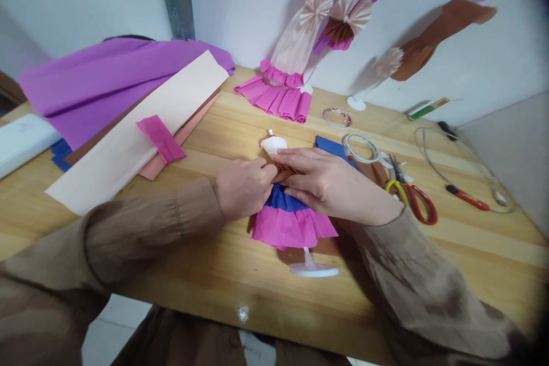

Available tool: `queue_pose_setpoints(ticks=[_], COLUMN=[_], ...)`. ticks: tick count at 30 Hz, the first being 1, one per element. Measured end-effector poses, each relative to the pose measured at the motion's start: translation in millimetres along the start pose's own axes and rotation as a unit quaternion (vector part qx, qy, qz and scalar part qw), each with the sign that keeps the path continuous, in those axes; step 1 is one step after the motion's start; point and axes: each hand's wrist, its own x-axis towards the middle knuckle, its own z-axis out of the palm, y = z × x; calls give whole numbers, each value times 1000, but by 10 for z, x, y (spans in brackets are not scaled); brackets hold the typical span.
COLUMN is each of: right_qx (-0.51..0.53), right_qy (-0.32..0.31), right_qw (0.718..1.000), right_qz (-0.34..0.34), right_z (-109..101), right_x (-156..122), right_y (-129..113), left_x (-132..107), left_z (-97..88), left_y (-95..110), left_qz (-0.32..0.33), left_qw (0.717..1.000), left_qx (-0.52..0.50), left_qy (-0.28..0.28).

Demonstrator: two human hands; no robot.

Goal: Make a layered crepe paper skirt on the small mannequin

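A miniature dress form (274,144) lies tilted on the table, its white top pointing away from me and its round white base (314,269) nearest me. It wears a ruffled skirt of pink crepe paper (291,229) under a blue layer (286,201). Brown crepe paper (281,174) wraps its waist, mostly hidden by my fingers. My left hand (245,187) is closed, pinching the brown paper at the waist's left side. My right hand (328,180) lies across the form from the right, its fingers pressed together and holding the body.
Purple crepe paper (128,74), a cream sheet (141,131) and a pink scrap (160,140) lie left. Dressed forms (295,40) stand behind by the wall. A tape roll (360,148), scissors (414,194) and a corded red-handled tool (467,198) are right. A bottle (175,0) stands behind.
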Motion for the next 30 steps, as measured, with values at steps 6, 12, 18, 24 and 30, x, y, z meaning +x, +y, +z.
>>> queue_pose_setpoints(ticks=[6, 12, 18, 24, 30], right_qx=[-1, 149, 279, 306, 320], right_qy=[14, 26, 3, -51, -62], right_qw=[999, 988, 960, 949, 942], right_qz=[-33, -40, 8, 57, 81], right_z=[12, -122, -284, -358, -383], right_x=[22, -12, -35, -77, -99], right_y=[-8, 16, 9, 16, 25], left_x=[-23, -66, -20, 93, 94], left_z=[134, 158, 11, 37, 43], left_y=[13, 26, -16, -90, -78], left_qz=[48, 103, 21, -34, 23], left_qw=[998, 991, 985, 970, 974], left_qx=[25, 10, -150, -236, -225], left_qy=[42, 84, 86, 49, 22])
